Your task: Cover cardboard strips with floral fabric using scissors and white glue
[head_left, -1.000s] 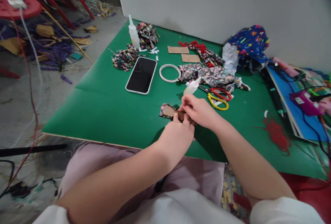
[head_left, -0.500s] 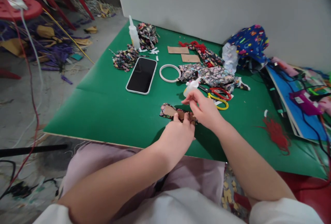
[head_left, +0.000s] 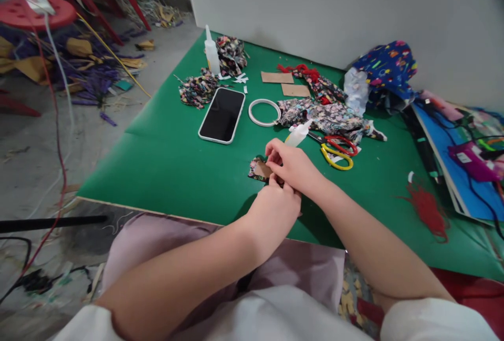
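Through the head camera I have both hands close together near the front edge of the green table [head_left: 165,168]. The strip of flowered cloth [head_left: 252,173] lies flat there, with a piece of brown card [head_left: 262,170] on top of it. My left hand [head_left: 275,207] rests on the strip from the near side, its fingers bent and their tips on the work. My right hand [head_left: 292,165] is curled over the same spot, thumb and fingertips drawn in toward each other at the card. The two hands overlap and cover most of the strip, so I cannot tell whether either one is actually pinching it or only touching.

Just beyond the right hand I see a small white bottle [head_left: 298,134], tilted, and beside it scissors [head_left: 339,157] with one red and one yellow handle. Farther back are a white ring [head_left: 264,113], a phone [head_left: 222,115] lying screen up, and a crumpled flowered cloth [head_left: 325,117] stretching behind the bottle and the scissors.
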`<state>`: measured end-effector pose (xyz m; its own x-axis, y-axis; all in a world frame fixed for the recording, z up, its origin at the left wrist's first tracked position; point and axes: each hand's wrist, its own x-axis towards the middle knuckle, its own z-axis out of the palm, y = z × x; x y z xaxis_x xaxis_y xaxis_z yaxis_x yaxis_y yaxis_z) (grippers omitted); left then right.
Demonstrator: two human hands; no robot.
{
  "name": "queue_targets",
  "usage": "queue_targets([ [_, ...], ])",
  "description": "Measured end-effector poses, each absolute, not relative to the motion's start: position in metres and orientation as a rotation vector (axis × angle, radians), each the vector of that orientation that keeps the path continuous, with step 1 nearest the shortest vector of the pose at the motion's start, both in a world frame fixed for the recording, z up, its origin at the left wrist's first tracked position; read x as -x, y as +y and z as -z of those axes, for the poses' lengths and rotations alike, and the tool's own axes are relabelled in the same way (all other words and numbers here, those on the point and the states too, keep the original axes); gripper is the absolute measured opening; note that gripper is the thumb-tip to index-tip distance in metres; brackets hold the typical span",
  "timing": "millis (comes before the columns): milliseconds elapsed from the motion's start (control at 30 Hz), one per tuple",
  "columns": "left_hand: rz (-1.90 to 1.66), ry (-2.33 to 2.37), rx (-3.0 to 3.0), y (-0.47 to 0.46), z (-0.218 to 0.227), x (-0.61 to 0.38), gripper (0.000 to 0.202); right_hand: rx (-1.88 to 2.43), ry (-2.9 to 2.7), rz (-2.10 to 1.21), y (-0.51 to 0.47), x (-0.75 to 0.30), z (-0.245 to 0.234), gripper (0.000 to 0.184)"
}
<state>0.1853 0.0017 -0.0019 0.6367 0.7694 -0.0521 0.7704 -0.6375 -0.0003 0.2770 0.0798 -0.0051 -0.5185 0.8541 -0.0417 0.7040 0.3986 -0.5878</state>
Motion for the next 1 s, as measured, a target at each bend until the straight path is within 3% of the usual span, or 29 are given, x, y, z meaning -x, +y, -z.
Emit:
queue_targets([
  [567,0.030,1.307,-2.894,0.001,0.002,-0.184,0.047,1.361,-2.504,-0.751,0.077,-0.275,-0.005,0.013],
  [833,0.021,1.240,-2.880,0.001,0.006,-0.185,0.040,1.298,-2.574,-0.824,0.067,-0.285,-0.017,0.016],
  [1000,-0.075,1.372,-2.853,0.000,0.003,-0.185,0.059,1.254,-2.372,-0.891,0.076,-0.284,-0.005,0.014],
])
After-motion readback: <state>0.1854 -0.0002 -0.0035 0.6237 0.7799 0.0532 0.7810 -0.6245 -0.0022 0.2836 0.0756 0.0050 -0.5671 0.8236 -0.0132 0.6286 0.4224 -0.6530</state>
